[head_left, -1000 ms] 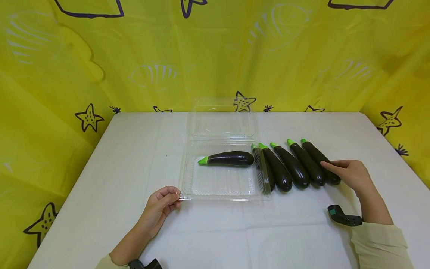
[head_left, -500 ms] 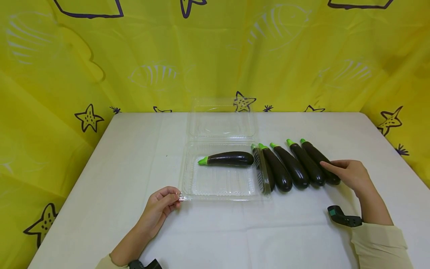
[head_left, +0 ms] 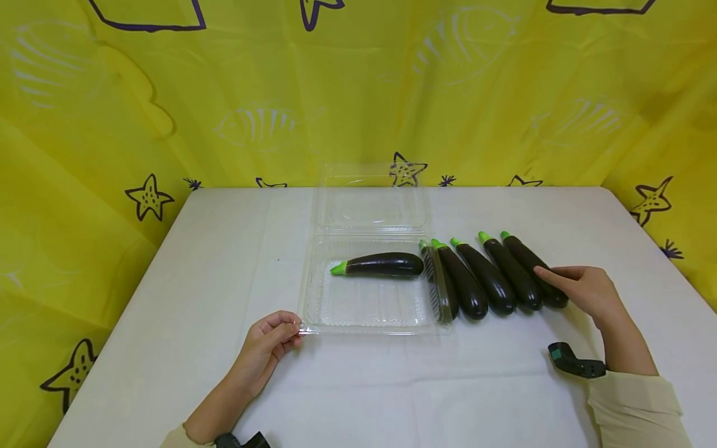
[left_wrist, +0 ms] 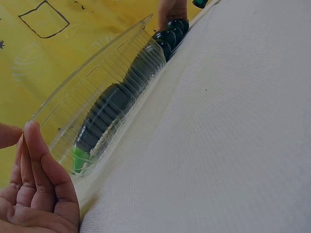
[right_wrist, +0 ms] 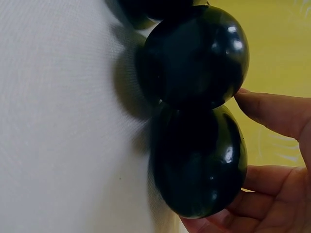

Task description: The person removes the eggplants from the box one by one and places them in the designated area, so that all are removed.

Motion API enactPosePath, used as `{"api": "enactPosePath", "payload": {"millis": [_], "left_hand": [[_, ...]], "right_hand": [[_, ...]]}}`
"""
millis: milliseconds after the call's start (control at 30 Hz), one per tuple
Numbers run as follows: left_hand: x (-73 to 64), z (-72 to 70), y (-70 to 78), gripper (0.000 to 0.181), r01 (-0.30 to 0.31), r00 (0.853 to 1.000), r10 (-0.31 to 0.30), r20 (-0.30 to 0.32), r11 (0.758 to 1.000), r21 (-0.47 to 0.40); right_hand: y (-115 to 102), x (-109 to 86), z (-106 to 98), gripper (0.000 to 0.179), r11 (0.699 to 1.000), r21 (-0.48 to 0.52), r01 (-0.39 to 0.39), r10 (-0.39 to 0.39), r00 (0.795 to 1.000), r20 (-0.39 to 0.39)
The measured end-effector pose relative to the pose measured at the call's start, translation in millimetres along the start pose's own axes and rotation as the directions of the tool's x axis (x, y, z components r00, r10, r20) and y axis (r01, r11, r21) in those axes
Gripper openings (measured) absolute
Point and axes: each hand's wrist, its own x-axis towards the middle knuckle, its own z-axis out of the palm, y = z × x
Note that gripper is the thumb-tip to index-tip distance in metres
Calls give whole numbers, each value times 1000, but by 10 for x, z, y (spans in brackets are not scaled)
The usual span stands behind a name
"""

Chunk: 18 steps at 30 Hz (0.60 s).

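My left hand pinches the near left corner of a clear plastic clamshell box between thumb and fingers. The lid stands raised at the back. One dark eggplant with a green stem end lies crosswise inside. Several more eggplants lie in a slanted row right of the box; the leftmost is partly behind its clear wall. At the row's right end, my right hand grips the outermost eggplant near its thick end. In the right wrist view, the thumb lies on one side and the fingers on the other.
A white cloth covers the table. Yellow curtains printed with fish and starfish hang behind and at both sides. Dark devices are strapped at the wrists, the right one close above the cloth.
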Motion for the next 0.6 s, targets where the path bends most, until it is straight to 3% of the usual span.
{"api": "enactPosePath", "payload": {"millis": [133,267,400,600], "left_hand": [[-2,-5,-6,12,1,1000,-1,0,1000,-2],[-5,-4,-4,10,4,1000,-4,-2,1000,1],[-6,-3,0,10,5,1000,-5,-3,1000,3],[3,-4,-2,11,4,1000,-4,-2,1000,0]], "right_hand": [[260,209,55,85,1000,0,-22,22,995,-100],[504,420,115,88,1000,-4,-7,6,964,-265],[170,263,128,80,999,12,36,-30,938,-346],[-434,-85,190,69,988,55,143,-116,933,-341]]}}
